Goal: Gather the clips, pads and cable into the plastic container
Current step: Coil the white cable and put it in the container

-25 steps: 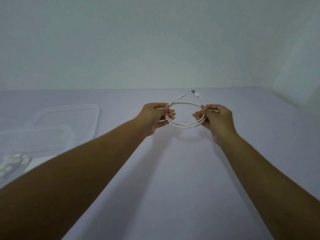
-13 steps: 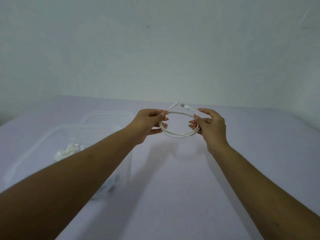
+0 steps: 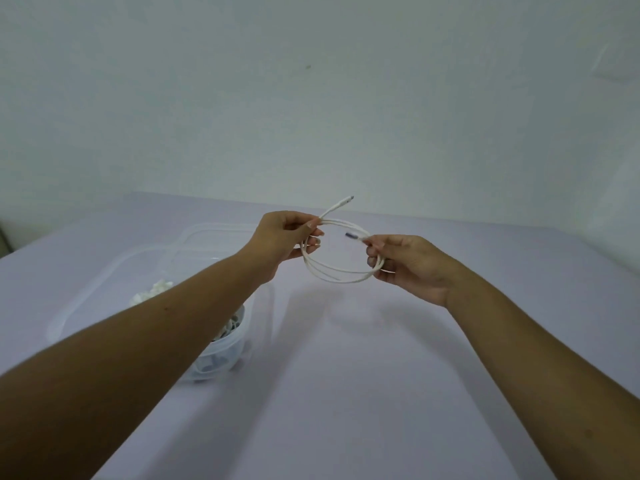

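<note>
Both hands pinch a coiled white cable (image 3: 341, 268) above the table (image 3: 346, 393): left hand (image 3: 284, 242) its left side, right hand (image 3: 412, 265) its right, beside the plastic container (image 3: 227, 355).

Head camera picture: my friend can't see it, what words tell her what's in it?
The left grip and right grip hold a coiled white cable above a purple table. A clear container with white bits sits at left.

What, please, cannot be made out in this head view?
- Container contents, head view: the left forearm covers most; the white and grey bits showing are too blurred to name.
- Cable plugs, head view: too small to tell their type.
- Lid, head view: the left hand hides its right end.
</note>
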A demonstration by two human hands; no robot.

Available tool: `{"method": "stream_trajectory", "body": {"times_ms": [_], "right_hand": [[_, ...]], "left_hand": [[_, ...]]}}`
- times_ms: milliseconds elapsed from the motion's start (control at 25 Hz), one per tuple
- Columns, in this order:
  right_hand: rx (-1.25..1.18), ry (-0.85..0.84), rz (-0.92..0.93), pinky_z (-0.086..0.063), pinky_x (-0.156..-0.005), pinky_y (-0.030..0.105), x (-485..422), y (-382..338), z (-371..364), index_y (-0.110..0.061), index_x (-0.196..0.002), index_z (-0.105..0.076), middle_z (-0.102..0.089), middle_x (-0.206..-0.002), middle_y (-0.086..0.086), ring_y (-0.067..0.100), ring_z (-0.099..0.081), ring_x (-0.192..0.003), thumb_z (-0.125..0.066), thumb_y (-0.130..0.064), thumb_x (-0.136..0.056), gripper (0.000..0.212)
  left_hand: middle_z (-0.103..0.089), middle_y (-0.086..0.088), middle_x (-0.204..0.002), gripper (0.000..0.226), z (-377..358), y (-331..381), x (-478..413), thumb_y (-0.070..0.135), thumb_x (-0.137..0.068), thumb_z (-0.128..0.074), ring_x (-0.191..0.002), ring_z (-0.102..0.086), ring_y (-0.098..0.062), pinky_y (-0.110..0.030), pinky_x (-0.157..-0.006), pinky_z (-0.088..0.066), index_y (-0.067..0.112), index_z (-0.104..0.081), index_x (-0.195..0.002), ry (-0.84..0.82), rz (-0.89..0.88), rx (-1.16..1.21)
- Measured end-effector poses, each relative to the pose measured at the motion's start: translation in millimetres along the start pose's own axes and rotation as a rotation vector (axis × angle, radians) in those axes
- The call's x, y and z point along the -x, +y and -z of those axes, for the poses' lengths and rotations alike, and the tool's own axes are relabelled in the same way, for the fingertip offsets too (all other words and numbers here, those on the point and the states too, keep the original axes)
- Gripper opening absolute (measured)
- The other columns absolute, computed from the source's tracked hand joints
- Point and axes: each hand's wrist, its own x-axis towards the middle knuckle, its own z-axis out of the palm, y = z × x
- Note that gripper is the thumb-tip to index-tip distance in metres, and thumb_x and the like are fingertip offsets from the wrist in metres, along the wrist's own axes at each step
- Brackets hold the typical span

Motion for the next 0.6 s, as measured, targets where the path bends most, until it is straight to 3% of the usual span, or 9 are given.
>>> {"method": "stream_trajectory", "body": {"times_ms": [120, 320, 480, 600], "right_hand": [[-0.232, -0.098, -0.032, -0.042, -0.076, 0.028, 5, -1, -5, -0.016, -0.085, -0.07, -0.058, -0.075, -0.004, 0.012, -0.055, -0.07, -0.06, -0.022, -0.085, 0.011], [-0.449, -0.017, -0.057, -0.045, -0.068, 0.024, 3, -1, -8, -0.011, -0.092, -0.064, -0.056, -0.071, -0.002, 0.01, -0.052, -0.063, -0.057, -0.017, -0.092, 0.01], [-0.503, 0.07, -0.086, -0.049, -0.062, 0.023, 2, 0, -14, -0.003, -0.105, -0.064, -0.06, -0.068, 0.001, 0.01, -0.053, -0.058, -0.054, -0.01, -0.094, 0.016], [-0.336, 0.165, 0.051, -0.052, -0.066, 0.026, 4, 0, -18, -0.009, -0.117, -0.061, -0.065, -0.07, 0.004, 0.012, -0.057, -0.059, -0.055, -0.007, -0.095, 0.024]], "left_hand": [[-0.067, -0.006, -0.082, 0.013, 3, -3, 7, 0.01, -0.095, -0.057, -0.061, -0.063, -0.01, -0.02, -0.064, -0.058, 0.008, -0.069, -0.1, -0.051, 0.013, 0.01], [-0.06, 0.002, -0.078, 0.024, 14, 0, 12, 0.012, -0.096, -0.054, -0.062, -0.053, -0.009, -0.021, -0.064, -0.05, 0.016, -0.068, -0.115, -0.298, 0.073, 0.123], [-0.059, 0.0, -0.072, 0.023, 10, 3, 14, 0.021, -0.09, -0.065, -0.057, -0.051, -0.009, -0.02, -0.058, -0.048, 0.014, -0.071, -0.111, -0.196, -0.068, -0.129], [-0.064, -0.003, -0.074, 0.021, 5, 0, 13, 0.024, -0.09, -0.066, -0.053, -0.051, -0.01, -0.019, -0.053, -0.047, 0.01, -0.072, -0.104, -0.068, -0.112, -0.192]]}}
